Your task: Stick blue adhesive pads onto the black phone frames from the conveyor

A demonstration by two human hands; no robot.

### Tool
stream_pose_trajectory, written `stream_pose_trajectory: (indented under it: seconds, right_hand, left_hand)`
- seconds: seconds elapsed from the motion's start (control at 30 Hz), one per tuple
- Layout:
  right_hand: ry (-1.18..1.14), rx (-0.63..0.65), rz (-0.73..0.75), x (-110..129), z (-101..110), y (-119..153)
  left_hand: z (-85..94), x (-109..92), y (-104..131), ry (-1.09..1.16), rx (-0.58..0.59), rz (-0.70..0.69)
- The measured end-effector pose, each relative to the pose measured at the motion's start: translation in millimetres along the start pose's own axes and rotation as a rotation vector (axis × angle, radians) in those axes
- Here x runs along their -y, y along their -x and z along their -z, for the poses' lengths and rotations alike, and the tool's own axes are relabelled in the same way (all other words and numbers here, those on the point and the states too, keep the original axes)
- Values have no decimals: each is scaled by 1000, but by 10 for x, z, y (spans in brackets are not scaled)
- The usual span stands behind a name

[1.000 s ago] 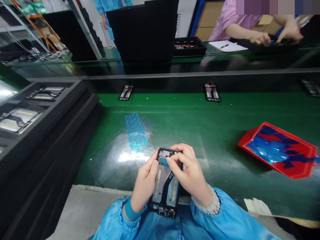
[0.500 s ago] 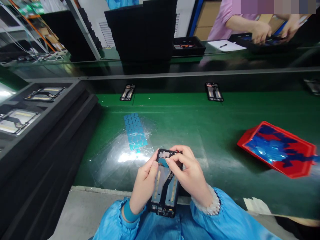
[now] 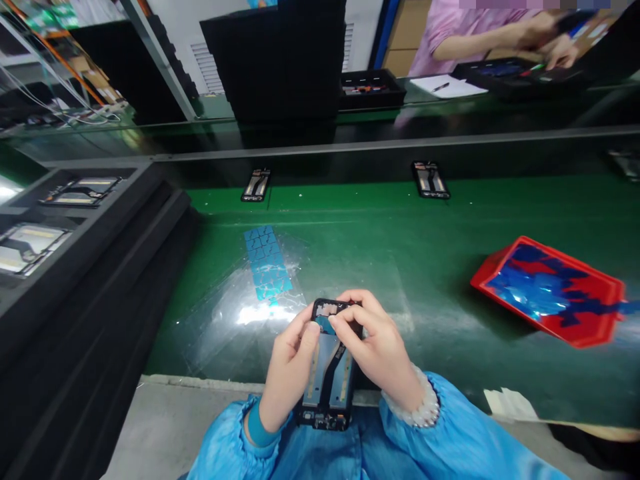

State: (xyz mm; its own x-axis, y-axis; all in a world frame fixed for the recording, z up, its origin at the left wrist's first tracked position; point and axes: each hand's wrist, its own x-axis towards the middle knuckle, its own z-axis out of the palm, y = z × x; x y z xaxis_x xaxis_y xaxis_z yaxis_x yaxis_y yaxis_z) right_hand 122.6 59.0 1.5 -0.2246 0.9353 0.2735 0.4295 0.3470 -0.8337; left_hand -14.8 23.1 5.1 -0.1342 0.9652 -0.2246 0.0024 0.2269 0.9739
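An opened phone body with a dark ribbon cable down its middle is held upright over the bench edge. My left hand grips its left side, thumb on the upper left rim. My right hand has thumb and index finger pinched at a small blue film piece near the phone's top, the other fingers behind the top right edge. Beyond my hands lies a sheet of blue stickers on clear plastic. Farther right stands a red bin holding blue film scraps.
Black foam trays with phone parts are stacked at the left. Two phone bodies lie on the green bench's far strip. Across the divider, a person in pink handles items in a black tray.
My hands stay on the phone, with barely any finger movement. The view has shifted slightly. Across the bench, the other person's hands have moved over their tray.
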Motion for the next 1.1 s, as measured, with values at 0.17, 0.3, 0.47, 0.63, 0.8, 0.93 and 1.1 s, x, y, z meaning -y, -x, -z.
stream_pose_trajectory:
  seconds: [0.17, 0.3, 0.47, 0.63, 0.8, 0.93, 1.1]
  right_hand:
    - [24, -13, 36, 7, 11, 11]
    - [79, -15, 75, 20, 14, 10]
    - [136, -41, 139, 53, 13, 30]
    - [155, -108, 122, 72, -51, 91]
    - [112, -264, 96, 71, -179, 168]
    - [39, -322, 44, 64, -205, 176]
    - [-299, -138, -155, 47, -91, 95]
  left_hand:
    - [-74, -28, -15, 81, -3, 0]
    - [-97, -36, -11, 66, -28, -20]
    - [-121, 21, 18, 65, -64, -69]
    - [-165, 74, 46, 66, -145, -105]
    - [-198, 102, 95, 52, -201, -146]
    - [-196, 151, 125, 47, -246, -157]
    - [-191, 149, 95, -17, -293, -158]
